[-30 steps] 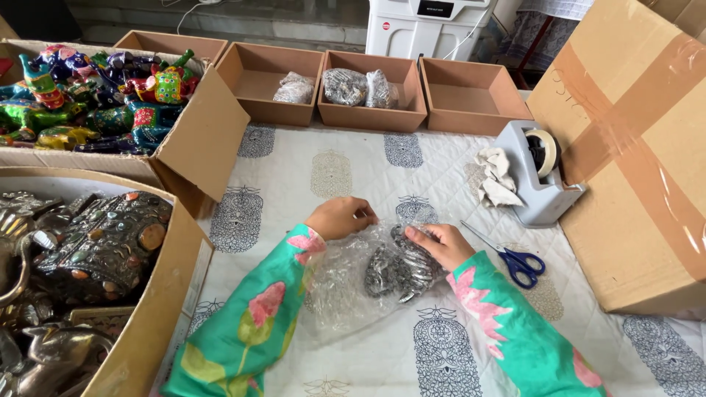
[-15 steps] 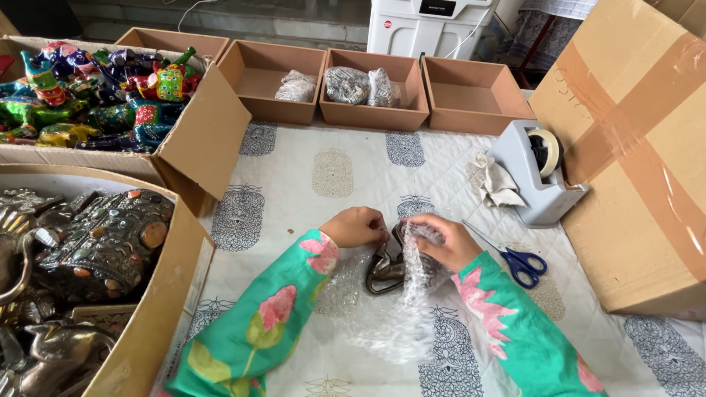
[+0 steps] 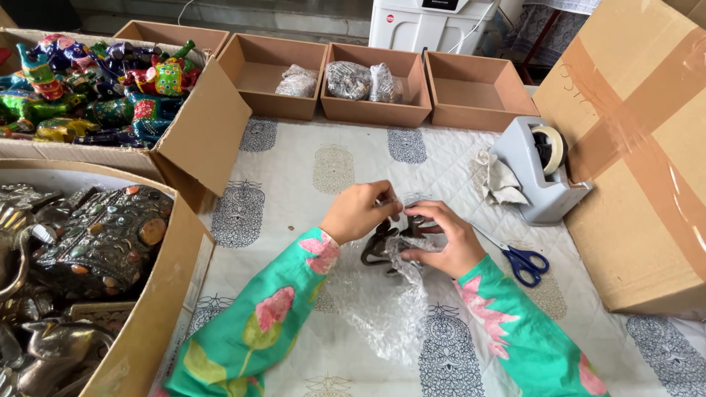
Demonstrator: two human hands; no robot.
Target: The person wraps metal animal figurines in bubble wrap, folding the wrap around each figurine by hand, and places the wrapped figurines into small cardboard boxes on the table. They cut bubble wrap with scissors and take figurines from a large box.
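Both hands, left hand [image 3: 358, 212] and right hand [image 3: 445, 239], pinching a dark metal figurine [image 3: 384, 246] half-wrapped in bubble wrap [image 3: 382, 309]; loose wrap could slip, dropping it onto the worktop [image 3: 309, 158].

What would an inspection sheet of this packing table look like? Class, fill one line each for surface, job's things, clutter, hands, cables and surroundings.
Surface: table under a white quilted cloth with grey printed motifs.
Job's things: dark metal figurine, partly in bubble wrap that trails toward the person.
Clutter: blue-handled scissors, grey tape dispenser, crumpled paper.
Hands: left hand and right hand both grip the figurine and wrap.
Cables: one white cable on the floor behind.
Surroundings: small trays holding wrapped bundles, box of painted figurines, box of metal pieces, large taped carton, white appliance.
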